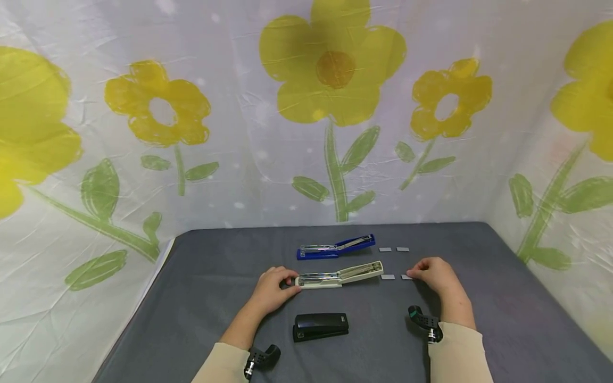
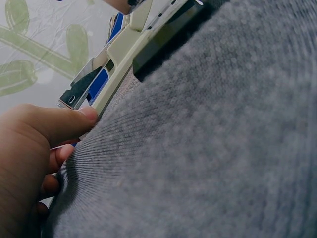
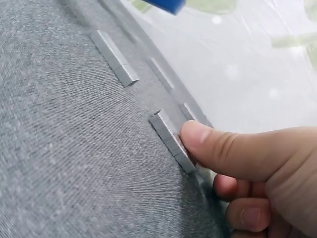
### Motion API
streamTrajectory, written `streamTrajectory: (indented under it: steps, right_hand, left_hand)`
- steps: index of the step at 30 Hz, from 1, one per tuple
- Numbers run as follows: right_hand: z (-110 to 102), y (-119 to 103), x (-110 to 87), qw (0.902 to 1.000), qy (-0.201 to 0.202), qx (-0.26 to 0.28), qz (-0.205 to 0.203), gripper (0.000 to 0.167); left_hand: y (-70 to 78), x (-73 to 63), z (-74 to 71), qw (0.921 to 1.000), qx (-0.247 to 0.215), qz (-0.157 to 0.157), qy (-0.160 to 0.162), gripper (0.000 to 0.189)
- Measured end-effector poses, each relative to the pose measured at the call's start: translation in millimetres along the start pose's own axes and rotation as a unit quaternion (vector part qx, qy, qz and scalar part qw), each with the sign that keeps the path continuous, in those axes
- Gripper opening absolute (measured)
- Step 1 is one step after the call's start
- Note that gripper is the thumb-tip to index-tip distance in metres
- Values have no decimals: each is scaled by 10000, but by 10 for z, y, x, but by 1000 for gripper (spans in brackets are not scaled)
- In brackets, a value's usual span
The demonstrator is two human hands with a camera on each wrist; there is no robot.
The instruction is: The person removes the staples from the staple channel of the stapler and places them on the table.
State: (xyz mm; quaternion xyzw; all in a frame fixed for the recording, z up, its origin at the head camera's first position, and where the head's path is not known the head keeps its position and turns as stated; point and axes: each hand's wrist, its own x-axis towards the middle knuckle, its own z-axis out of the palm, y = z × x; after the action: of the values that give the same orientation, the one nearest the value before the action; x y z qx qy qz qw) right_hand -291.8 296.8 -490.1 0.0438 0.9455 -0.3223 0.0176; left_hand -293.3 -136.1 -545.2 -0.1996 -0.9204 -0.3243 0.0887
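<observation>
A cream stapler (image 1: 361, 272) lies opened out on the dark cloth, its metal staple channel exposed. At its left end my left hand (image 1: 274, 289) grips the base between thumb and fingers; the left wrist view shows the thumb (image 2: 88, 115) against that end. My right hand (image 1: 438, 274) is right of the stapler, pinching a strip of staples (image 3: 171, 141) that lies on the cloth. The thumb is at the strip's edge, and the fingertip opposite is partly hidden. Another staple strip (image 1: 387, 277) lies between that hand and the stapler.
Behind the cream stapler lies an opened blue stapler (image 1: 318, 255), with two staple strips (image 1: 385, 249) to its right. A closed black stapler (image 1: 321, 325) sits nearer, between the forearms. A flower-printed curtain (image 1: 249, 175) stands along the back of the grey-covered table (image 1: 215, 255).
</observation>
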Motion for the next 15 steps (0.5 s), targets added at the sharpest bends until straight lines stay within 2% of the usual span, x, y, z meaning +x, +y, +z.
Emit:
streamTrajectory:
  steps: [9, 13, 15]
  right_hand:
    - [-46, -33, 13, 9991, -146, -112, 382, 40]
    - [-34, -77, 2, 9961, -179, -292, 809, 43]
    - [-20, -101, -24, 9935, -244, -406, 1035, 52]
  left_hand:
    - [2, 6, 1, 9997, -55, 150, 170, 20]
    - [-5, 3, 5, 9995, -73, 220, 196, 20]
    - [-9, -3, 8, 9998, -84, 150, 114, 20]
